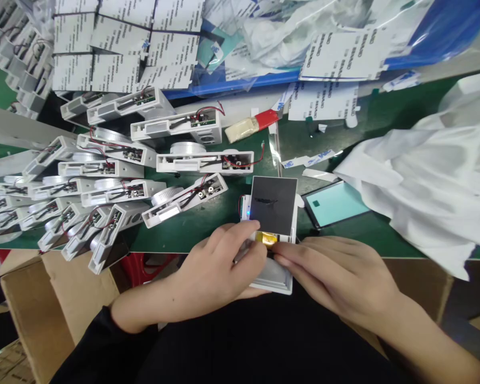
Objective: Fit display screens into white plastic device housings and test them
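Note:
A white device housing (278, 277) sits at the table's front edge, with a dark flat screen panel (274, 205) over its far half. Between panel and housing shows a yellow-orange flex strip (267, 238). A small blue light glows at the housing's left side. My left hand (224, 261) is wrapped round the housing's left side, one fingertip at the panel's lower edge. From the right, my right hand (340, 272) has its thumb and forefinger pressed together beside the flex strip; what they pinch, if anything, is hidden.
Many white housings with red wires (204, 162) stand at the left. A red-handled brush (252, 125) lies behind. Right of the device are a light-green panel (336, 205) and crumpled white sheeting (420, 170). Printed backing sheets (124, 42) and a blue tray (448, 32) are at the back.

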